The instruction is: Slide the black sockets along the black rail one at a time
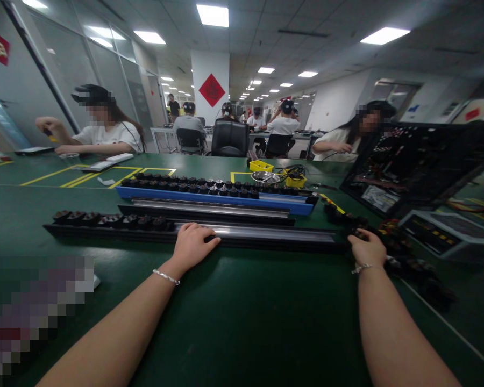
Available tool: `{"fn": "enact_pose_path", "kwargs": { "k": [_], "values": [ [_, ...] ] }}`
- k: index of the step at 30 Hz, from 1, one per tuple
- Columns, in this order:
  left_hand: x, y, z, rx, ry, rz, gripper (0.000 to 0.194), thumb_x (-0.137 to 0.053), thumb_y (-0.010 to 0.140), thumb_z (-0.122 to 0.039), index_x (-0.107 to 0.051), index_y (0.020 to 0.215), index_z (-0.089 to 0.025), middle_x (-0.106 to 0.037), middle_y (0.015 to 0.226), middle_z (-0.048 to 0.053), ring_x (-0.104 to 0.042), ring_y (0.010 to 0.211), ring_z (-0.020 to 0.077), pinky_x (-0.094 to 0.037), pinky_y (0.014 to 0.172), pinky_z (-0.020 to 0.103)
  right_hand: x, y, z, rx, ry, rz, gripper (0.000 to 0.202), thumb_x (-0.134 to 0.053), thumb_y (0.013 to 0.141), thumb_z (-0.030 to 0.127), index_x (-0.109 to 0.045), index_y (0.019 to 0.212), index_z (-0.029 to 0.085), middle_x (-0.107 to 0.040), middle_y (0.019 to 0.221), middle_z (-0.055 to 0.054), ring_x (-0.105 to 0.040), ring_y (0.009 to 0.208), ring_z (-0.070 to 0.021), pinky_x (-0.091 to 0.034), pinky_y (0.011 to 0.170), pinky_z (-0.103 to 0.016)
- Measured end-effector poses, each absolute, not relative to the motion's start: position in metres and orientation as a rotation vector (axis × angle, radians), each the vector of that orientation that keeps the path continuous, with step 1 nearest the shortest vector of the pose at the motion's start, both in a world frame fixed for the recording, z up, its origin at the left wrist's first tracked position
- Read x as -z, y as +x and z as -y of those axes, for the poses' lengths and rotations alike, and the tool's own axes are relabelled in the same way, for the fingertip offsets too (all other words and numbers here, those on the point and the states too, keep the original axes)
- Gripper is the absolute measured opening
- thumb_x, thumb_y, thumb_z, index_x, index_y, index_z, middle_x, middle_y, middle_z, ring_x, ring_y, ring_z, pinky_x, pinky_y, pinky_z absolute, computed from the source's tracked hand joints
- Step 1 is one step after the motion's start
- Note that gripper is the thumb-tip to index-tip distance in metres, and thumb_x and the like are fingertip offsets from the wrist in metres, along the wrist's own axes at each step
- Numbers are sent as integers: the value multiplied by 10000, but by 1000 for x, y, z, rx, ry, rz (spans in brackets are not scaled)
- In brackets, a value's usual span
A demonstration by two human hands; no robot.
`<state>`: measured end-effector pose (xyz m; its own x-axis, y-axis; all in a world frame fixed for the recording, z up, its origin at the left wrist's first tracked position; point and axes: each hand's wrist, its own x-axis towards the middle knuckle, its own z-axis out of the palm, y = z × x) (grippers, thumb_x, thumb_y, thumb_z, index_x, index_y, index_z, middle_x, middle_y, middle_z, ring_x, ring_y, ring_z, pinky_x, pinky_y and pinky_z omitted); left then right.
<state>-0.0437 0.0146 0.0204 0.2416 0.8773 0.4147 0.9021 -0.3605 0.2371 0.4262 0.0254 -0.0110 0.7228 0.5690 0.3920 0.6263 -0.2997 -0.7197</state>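
Observation:
A long black rail [262, 243] with a silvery inner channel lies across the green table before me. Several small black socket-like pieces [116, 221] sit in a row along its left part. My left hand [193, 246] rests over the middle of this rail, fingers curled over it and thumb along the near side. By the rail's right end, my right hand [368, 248] has its fingers closed round a small dark piece [360, 235], mostly hidden. Loose black pieces [419, 274] lie in a heap beside that hand.
Behind are another black rail [210, 208] and a blue rail [282, 204] bearing black pieces. Farther back stand a metal bowl [265, 177] and a yellow bin [260, 166]. An open computer case [411, 166] and a power supply [447, 234] occupy the right. Co-workers sit opposite.

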Motion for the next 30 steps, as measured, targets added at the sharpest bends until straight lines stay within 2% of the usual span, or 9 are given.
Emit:
{"fn": "enact_pose_path", "kwargs": {
  "k": [8, 13, 18, 22, 25, 30],
  "values": [
    [-22, -43, -14, 725, -2439, 1746, 308, -483, 817, -505, -690, 836, -278, -720, 881, -1, -587, 860, 193, -320, 940, 417, 8, 446, -31, 31, -2060, 1037, 416, -618, 630, 359, -638, 1024, 226, -636, 931, -51, -569, 852, -231, -446, 796, -375],
    [-20, -45, -14, 712, -2441, 1731, 320, -482, 817, -504, -694, 849, -267, -717, 867, 7, -582, 860, 193, -323, 927, 412, 12, 458, -42, 98, -2039, 1307, 426, -560, 679, 345, -620, 1075, 199, -640, 1018, -92, -581, 898, -246, -449, 812, -372],
    [-19, -46, -14, 721, -2435, 1738, 318, -485, 818, -502, -694, 847, -265, -717, 870, 5, -583, 856, 191, -317, 931, 411, 13, 463, -58, 257, -2011, 1559, 448, -470, 736, 275, -593, 1151, 160, -600, 1153, -122, -548, 1029, -257, -416, 897, -378],
    [-20, -45, -13, 721, -2432, 1734, 309, -485, 819, -497, -691, 844, -268, -717, 872, 4, -584, 856, 192, -317, 929, 411, 12, 461, -61, 370, -2066, 1536, 519, -479, 751, 307, -549, 1221, 99, -577, 1182, -168, -519, 1077, -289, -369, 956, -408],
    [-21, -44, -12, 732, -2432, 1749, 323, -455, 837, -498, -689, 835, -275, -717, 881, 1, -581, 875, 197, -318, 927, 415, 9, 457, -55, 364, -2054, 1435, 563, -476, 758, 339, -514, 1264, 95, -555, 1219, -172, -487, 1121, -295, -358, 967, -411],
    [-20, -43, -13, 804, -2401, 1771, 344, -393, 879, -448, -687, 860, -271, -710, 929, 7, -568, 935, 207, -350, 908, 410, -4, 449, -37, 283, -1966, 1200, 508, -384, 822, 349, -568, 1221, 94, -570, 1208, -179, -502, 1114, -292, -373, 932, -387]
  ]
}}
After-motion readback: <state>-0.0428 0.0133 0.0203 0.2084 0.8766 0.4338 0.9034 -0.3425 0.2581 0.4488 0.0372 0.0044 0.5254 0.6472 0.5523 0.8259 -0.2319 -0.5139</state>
